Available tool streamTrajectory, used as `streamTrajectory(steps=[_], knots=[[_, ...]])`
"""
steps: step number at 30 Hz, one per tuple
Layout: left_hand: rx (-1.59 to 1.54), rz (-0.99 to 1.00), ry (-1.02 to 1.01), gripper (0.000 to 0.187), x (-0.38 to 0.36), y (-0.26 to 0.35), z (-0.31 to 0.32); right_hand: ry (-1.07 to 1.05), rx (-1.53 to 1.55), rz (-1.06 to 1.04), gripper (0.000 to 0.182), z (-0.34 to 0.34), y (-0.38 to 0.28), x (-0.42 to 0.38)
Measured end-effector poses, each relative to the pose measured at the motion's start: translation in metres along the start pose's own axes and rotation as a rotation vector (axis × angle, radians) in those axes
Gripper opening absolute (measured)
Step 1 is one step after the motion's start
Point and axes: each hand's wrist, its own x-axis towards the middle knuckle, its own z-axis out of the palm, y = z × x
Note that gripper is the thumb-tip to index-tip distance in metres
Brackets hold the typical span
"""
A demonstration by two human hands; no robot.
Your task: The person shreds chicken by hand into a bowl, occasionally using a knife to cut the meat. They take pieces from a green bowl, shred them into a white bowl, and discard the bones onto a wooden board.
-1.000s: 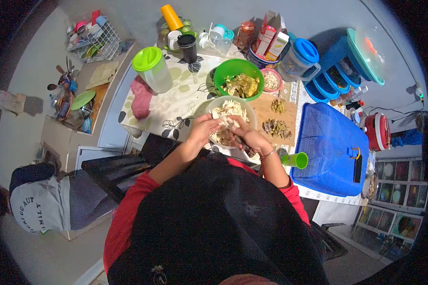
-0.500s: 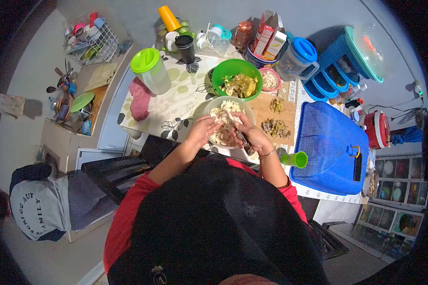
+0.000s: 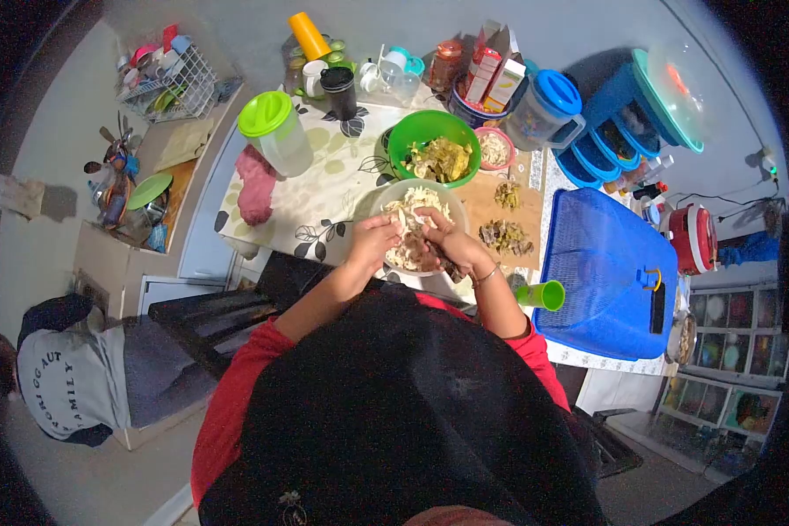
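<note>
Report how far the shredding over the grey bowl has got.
Done: pale shreds already fill much of the grey bowl. In hand: left hand and right hand pull a piece apart over it. Left: brownish pieces in the bowl look unshredded.

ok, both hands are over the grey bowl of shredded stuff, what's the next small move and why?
Probably pull the pinched piece apart and let the shreds fall into the grey bowl. The left hand and right hand meet over its near rim, fingers closed on a pale piece between them, and the bowl already holds a heap of similar pale shreds directly below.
</note>
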Motion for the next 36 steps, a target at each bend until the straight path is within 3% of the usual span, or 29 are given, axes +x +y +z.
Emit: streamTrajectory(steps=[1, 4, 5, 16, 19, 22, 23, 27, 31, 34, 36], knots=[[-0.013, 0.019, 0.011, 0.010, -0.001, 0.000, 0.000, -0.006, -0.137, 0.026, 0.030, 0.009, -0.002, -0.006], [-0.010, 0.025, 0.051, 0.008, -0.005, 0.003, 0.005, -0.054, -0.137, -0.057, 0.029, 0.014, -0.003, -0.009], [-0.006, 0.022, 0.071, 0.008, -0.005, 0.006, 0.007, -0.062, -0.004, -0.043, 0.028, 0.015, -0.007, -0.014], [-0.023, -0.051, -0.069, 0.015, 0.000, 0.003, -0.001, -0.116, 0.210, 0.036, 0.026, 0.007, -0.002, -0.010], [0.012, -0.052, -0.045, 0.017, -0.001, 0.010, -0.001, -0.195, 0.317, -0.039, 0.029, 0.008, -0.006, -0.019], [-0.026, -0.039, 0.007, 0.016, -0.008, 0.014, 0.003, 0.044, -0.002, -0.035, 0.032, 0.022, -0.009, -0.019], [-0.039, -0.047, 0.037, 0.017, -0.007, 0.014, 0.004, 0.012, -0.091, -0.024, 0.033, 0.022, 0.003, -0.013], [-0.112, -0.060, 0.109, 0.020, -0.010, 0.015, 0.009, 0.136, 0.039, -0.079, 0.036, 0.012, 0.007, -0.005], [-0.125, -0.054, 0.078, 0.020, -0.007, 0.008, 0.006, 0.003, -0.015, 0.007, 0.031, 0.020, 0.013, -0.010], [-0.208, -0.083, 0.094, 0.016, 0.000, 0.007, 0.004, 0.114, 0.115, -0.007, 0.031, 0.012, 0.004, -0.008], [-0.171, -0.061, 0.077, 0.015, -0.002, 0.008, 0.005, 0.049, 0.024, -0.018, 0.029, 0.013, 0.008, -0.009]])
